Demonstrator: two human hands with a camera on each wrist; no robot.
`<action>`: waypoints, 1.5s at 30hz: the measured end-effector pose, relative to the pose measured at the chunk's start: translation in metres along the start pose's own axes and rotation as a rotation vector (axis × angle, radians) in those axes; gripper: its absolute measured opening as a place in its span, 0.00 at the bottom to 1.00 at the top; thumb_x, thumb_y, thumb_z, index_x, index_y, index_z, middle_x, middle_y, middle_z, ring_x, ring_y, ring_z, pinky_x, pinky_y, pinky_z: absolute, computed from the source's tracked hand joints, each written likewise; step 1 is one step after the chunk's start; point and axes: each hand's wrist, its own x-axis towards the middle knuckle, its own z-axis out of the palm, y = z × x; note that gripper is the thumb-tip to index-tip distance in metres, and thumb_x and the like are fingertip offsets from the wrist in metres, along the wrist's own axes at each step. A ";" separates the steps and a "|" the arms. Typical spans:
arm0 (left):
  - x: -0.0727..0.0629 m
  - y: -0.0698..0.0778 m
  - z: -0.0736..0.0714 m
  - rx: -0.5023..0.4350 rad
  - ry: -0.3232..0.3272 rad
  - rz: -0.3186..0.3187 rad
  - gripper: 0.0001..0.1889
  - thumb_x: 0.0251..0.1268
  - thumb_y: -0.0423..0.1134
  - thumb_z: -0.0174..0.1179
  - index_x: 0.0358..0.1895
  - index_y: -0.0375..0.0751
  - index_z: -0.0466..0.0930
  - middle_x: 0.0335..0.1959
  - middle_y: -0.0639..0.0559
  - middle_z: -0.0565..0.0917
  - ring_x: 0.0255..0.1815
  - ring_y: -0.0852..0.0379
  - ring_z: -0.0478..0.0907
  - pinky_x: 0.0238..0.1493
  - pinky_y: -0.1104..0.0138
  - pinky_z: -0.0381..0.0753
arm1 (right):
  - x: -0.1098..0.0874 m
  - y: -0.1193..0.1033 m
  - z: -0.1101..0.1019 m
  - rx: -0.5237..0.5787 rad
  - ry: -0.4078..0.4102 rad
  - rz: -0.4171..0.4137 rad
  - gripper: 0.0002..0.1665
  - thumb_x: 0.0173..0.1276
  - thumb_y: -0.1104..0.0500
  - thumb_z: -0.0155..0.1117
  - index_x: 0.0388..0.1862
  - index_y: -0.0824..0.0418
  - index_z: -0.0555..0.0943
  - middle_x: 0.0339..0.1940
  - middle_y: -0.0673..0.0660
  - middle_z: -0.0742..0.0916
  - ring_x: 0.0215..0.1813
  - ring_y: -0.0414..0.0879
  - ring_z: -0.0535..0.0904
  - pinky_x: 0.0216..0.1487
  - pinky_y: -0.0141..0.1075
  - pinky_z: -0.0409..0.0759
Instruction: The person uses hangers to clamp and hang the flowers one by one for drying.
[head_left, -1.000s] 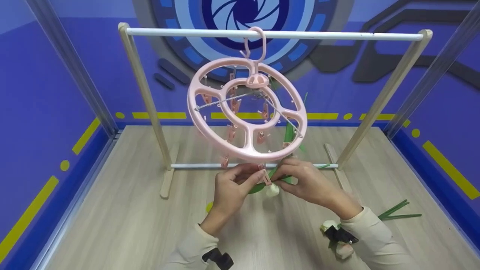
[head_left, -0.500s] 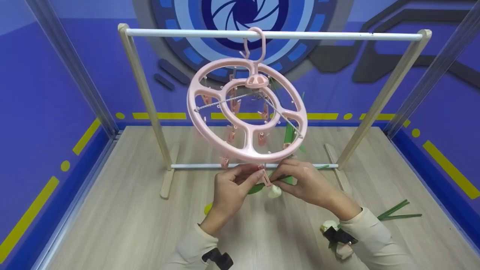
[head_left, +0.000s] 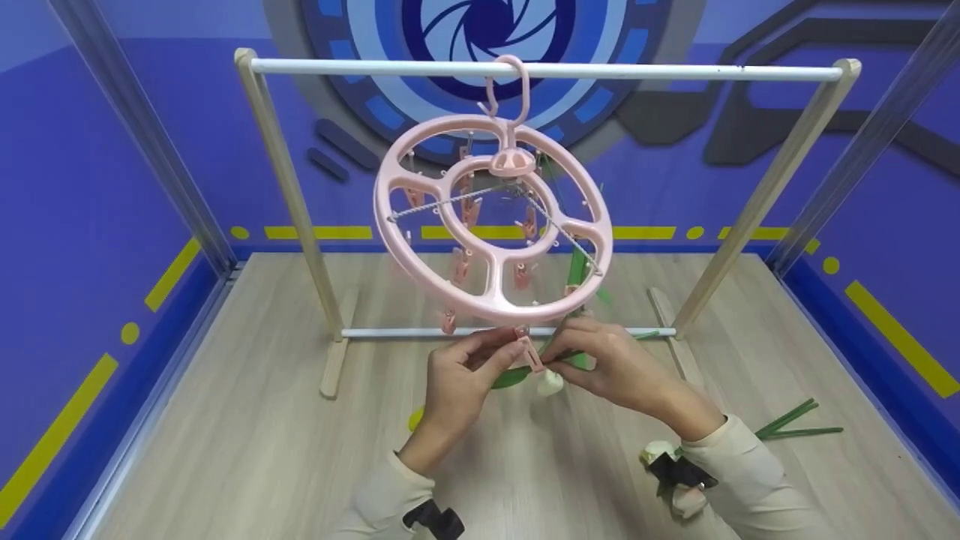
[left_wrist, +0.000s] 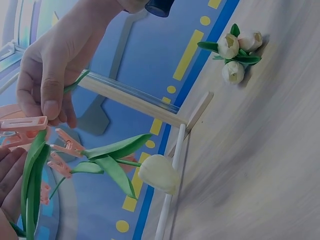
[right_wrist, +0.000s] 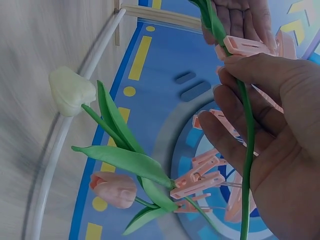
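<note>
A pink clothespin [head_left: 531, 354] hangs from the front of a round pink clip hanger [head_left: 499, 300]. My left hand [head_left: 461, 375] holds this clothespin, its thumb along the side. My right hand [head_left: 619, 367] pinches the green stem [right_wrist: 245, 130] of a tulip right beside the clothespin's tip; the stem runs down across the palm in the right wrist view. The tulip's white bloom [head_left: 550, 384] hangs just below the clothespin, and its leaf [head_left: 511, 377] shows under my left thumb. Whether the jaws have closed on the stem is hard to tell.
The hanger hooks over the white rod [head_left: 675, 71] of a wooden-legged rack. Other clothespins hold a white tulip [left_wrist: 159, 174] and a pink tulip [right_wrist: 114, 190]. Several tulips [left_wrist: 228, 45] lie on the table by my right forearm, partly covered in the head view.
Both hands stay almost in place at the clothespin. The white bloom has shifted very slightly to the right, and the hanger barely sways.
</note>
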 end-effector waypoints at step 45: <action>0.010 0.006 -0.033 0.011 0.035 -0.009 0.18 0.66 0.32 0.75 0.59 0.37 0.88 0.52 0.50 0.91 0.52 0.53 0.89 0.57 0.61 0.87 | -0.024 0.024 -0.023 0.069 0.035 0.084 0.18 0.64 0.76 0.75 0.45 0.57 0.89 0.40 0.49 0.89 0.43 0.50 0.90 0.47 0.28 0.87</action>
